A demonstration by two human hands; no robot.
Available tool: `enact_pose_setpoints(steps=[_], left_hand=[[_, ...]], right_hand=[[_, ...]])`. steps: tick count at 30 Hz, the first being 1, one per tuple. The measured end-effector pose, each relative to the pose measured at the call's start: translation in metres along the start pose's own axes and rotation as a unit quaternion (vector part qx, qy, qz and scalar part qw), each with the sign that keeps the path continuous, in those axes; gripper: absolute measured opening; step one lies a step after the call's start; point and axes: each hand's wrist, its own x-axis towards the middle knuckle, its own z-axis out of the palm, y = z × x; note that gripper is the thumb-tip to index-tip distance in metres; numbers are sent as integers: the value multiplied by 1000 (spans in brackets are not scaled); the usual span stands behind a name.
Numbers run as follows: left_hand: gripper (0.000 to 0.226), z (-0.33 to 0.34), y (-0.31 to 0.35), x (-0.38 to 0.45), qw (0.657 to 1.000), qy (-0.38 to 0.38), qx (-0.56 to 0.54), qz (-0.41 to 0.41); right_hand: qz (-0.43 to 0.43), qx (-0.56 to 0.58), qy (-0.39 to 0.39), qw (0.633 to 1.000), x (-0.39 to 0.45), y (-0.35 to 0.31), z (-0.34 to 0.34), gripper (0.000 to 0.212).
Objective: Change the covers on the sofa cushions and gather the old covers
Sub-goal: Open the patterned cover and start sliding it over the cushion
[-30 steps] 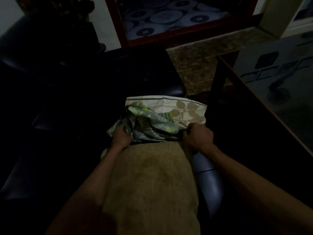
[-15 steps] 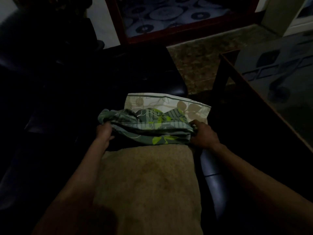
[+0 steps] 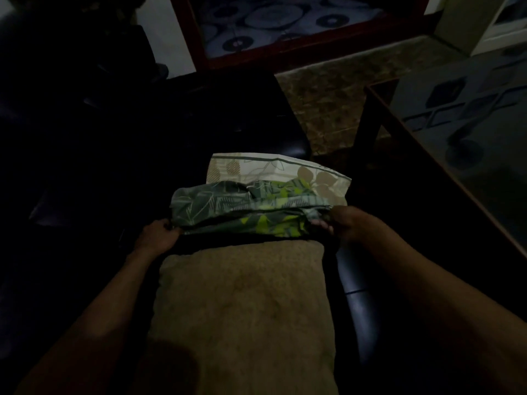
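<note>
The left hand (image 3: 158, 234) and right hand (image 3: 339, 223) are gripping the green cover (image 3: 245, 208) by its ends beyond the brown cushion (image 3: 242, 309). The cover is looking soft, light and floppy, so the corners seem best to hold.

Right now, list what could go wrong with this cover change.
1. Both hands, left and right, grip the bunched green leaf-print cover; it may snag on the bare tan cushion.
2. The dim light could hide its opening.
3. The cream cover behind could get dragged along.
</note>
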Motion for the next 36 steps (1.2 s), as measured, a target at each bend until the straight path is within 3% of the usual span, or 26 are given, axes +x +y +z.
enact_pose_setpoints(steps=[2, 5, 7, 9, 12, 14, 16, 19, 21, 23, 26, 30, 33, 36], left_hand=[[42, 10, -12, -2, 997, -52, -12, -49], [40, 20, -19, -7, 992, -95, -63, -62], [35, 24, -23, -12, 988, -105, -87, -69], [28, 24, -28, -14, 983, -113, -118, -89], [25, 20, -33, -10, 968, -128, -176, -123], [20, 16, -30, -10, 950, -144, -237, -145], [18, 9, -27, -17, 935, -147, -282, -158], [17, 0, -27, -35, 903, -147, -369, -165], [18, -1, -28, -47, 887, -154, -405, -159], [18, 4, -30, -56, 891, -153, -400, -149], [18, 17, -40, -60, 922, -108, -349, -128], [27, 28, -56, -67, 956, -28, -276, -97], [21, 31, -64, -82, 962, -31, -254, -96], [21, 39, -72, -94, 953, -25, -276, -121]], right_hand=[[72, 174, -43, 981, 9, 9, -1, 33], [45, 147, -63, 986, 9, 17, -6, 28], [-10, 55, -34, 998, 8, 21, -12, 9], [-104, -81, 26, 991, 12, 30, -22, 22], [-259, -349, 133, 891, 9, 36, -21, 18], [-288, -378, 161, 865, 8, 43, -14, 18], [-275, -324, 163, 891, 9, 52, -9, 15], [-153, -94, 63, 982, 12, 64, -3, 17], [-110, -9, 72, 991, 21, 72, -3, 18], [-128, -18, 141, 982, 28, 77, -4, 14], [-220, -147, 203, 943, 16, 80, -2, 16], [-377, -277, 172, 867, -10, 96, -2, 26], [-365, -308, 151, 866, -29, 117, 1, 26], [-366, -306, 143, 867, -46, 135, 6, 45]])
